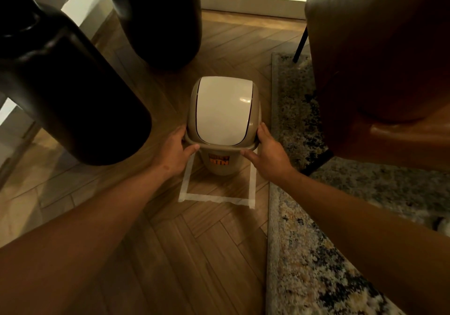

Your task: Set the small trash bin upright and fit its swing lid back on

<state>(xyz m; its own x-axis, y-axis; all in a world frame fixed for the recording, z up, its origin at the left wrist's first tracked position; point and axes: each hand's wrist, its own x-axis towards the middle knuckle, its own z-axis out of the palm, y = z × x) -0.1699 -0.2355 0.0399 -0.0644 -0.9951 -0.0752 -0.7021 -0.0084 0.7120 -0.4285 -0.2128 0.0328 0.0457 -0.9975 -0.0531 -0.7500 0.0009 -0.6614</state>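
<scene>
One small beige plastic trash bin (220, 163) stands on the wooden herringbone floor (185, 253), bearing one orange label (219, 160) and one white swing lid (222, 110). Two bare hands: a left hand (176, 155) and a right hand (269, 156). One square outline of white tape (216, 197). Two dark rounded cylindrical objects (73, 95) (160, 17). One mottled grey rug (311, 253). One brown leather chair (384, 58).

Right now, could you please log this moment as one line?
bin upright | lid on | left hand, right hand gripping rim
</scene>
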